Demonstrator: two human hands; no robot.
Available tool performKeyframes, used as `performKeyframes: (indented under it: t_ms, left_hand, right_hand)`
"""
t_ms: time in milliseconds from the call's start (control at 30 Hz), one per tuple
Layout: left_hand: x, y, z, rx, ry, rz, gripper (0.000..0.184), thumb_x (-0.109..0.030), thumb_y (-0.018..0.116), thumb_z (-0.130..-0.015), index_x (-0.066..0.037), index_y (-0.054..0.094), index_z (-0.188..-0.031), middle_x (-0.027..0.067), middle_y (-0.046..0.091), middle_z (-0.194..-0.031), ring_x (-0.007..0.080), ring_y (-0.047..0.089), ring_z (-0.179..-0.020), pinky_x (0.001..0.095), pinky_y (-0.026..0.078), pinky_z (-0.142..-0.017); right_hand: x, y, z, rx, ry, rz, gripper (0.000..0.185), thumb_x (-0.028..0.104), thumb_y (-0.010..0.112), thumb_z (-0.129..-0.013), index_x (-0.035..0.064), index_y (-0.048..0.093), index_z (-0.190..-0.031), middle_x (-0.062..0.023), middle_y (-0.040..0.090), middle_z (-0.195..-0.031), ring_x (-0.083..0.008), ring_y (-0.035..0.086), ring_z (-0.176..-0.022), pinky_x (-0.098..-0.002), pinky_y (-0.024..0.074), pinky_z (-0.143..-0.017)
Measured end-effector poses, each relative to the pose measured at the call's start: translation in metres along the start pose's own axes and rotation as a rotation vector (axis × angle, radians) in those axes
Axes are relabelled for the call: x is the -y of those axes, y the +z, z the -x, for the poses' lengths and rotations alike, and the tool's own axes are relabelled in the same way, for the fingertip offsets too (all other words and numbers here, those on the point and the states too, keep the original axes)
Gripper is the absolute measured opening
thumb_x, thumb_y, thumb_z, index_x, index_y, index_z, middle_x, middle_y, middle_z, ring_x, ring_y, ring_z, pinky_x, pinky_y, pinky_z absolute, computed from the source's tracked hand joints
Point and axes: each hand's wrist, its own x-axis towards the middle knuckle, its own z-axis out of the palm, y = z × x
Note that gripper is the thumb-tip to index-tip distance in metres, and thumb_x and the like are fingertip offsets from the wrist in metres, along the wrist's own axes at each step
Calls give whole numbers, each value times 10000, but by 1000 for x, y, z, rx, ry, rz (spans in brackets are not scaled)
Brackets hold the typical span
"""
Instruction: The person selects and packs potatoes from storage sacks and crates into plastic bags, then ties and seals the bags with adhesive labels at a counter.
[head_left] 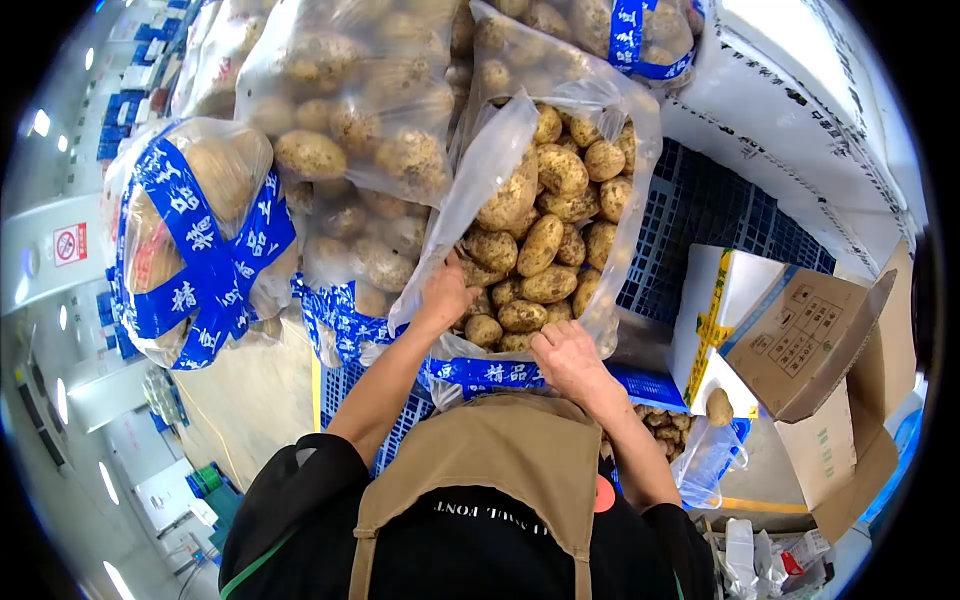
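A clear plastic bag (640, 125) lies open in front of me, full of brown, soil-marked potatoes (541, 245). My left hand (447, 293) is at the left edge of its mouth, closed on the plastic, with its fingers against the potatoes. At the near right edge, my right hand (572, 357) has bent fingers closed on the bag's rim, close beside the lowest potatoes. Its fingertips are partly hidden. Blue printed tape (485, 374) runs along the near side of the bag, just in front of my apron (480, 440).
More filled potato bags (345, 90) are stacked behind and to the left, one a taped bag (200, 245). White foam boxes (790, 140) stand at the right. An open cardboard box (800, 340) and a lone potato (719, 407) are nearer. Blue slatted pallets (690, 220) show underneath.
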Motion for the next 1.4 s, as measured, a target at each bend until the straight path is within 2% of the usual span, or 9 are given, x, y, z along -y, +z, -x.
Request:
performKeyframes:
  t_ms: [100,233,467,667,967,1100,1233,1300,1400]
  left_hand:
    - [9,5,-14,319,-42,401,819,-279,768,-693,111,364,-1289,314,359,-1350,402,371,-1255,413,344,-1022]
    - [-4,-38,-23,-144,159,509,647,-218,698,-762,75,429,-1272,270,454,-1305,318,402,-1262,366,302,-1061]
    - [-21,-132,-45,136,-232,918,608,-484,449,-924,91,583,-1071,201,642,-990,243,602,-989,330,465,-849]
    - [-10,-127,-46,160,-260,1162,753,-588,321,-933,100,536,-1150,255,606,-1090,333,593,-1041,412,460,-902]
    - [-30,-134,-41,62,-58,991,599,-499,477,-917,71,602,-1049,132,650,-876,191,616,-819,313,475,-753]
    - [-66,-135,-61,151,127,775,488,-398,537,-910,53,599,-1085,101,649,-878,167,604,-818,287,483,-736]
    - [-98,-110,-82,74,234,680,541,-331,664,-815,51,535,-1177,185,617,-1089,280,588,-1039,349,462,-907]
    - [-116,-99,-87,-92,427,389,685,-234,752,-715,-2,449,-1284,209,413,-1356,315,372,-1288,425,302,-1067]
    - [-123,-61,-112,-201,667,46,749,-129,804,-619,-55,453,-1277,168,411,-1326,326,340,-1282,509,263,-1053]
  right_hand:
    - [-4,-2,-3,-77,14,-76,152,60,595,-741,3,581,-881,-153,563,-903,-306,558,-864,-401,447,-774]
    - [-18,-18,-32,-323,151,-237,418,138,657,-796,-38,513,-1147,-226,514,-1135,-375,519,-1046,-413,441,-890]
    - [-33,-36,-163,-307,632,-386,1090,474,787,-627,-47,213,-1393,-297,431,-1250,-400,489,-1094,-504,387,-948]
    - [-25,-18,-169,-626,581,-519,946,264,751,-616,14,247,-1377,-254,411,-1134,-411,414,-1093,-487,359,-944]
    - [4,14,-38,64,130,-154,921,193,756,-558,117,330,-1370,-264,367,-1271,-406,403,-1132,-530,372,-909]
    - [21,16,-49,-63,-85,-122,814,206,762,-606,124,398,-1331,-232,380,-1291,-418,382,-1174,-516,347,-922]
    - [-9,19,-70,-212,12,-254,621,202,743,-639,38,510,-1190,-200,441,-1239,-388,405,-1162,-494,344,-933]
    - [-26,13,-73,-325,168,-348,505,162,701,-695,-6,534,-1141,-227,504,-1147,-388,477,-1090,-451,392,-908]
    - [-57,24,-82,-553,547,-566,430,114,637,-751,-40,534,-1139,-246,542,-1089,-387,530,-1024,-426,428,-880]
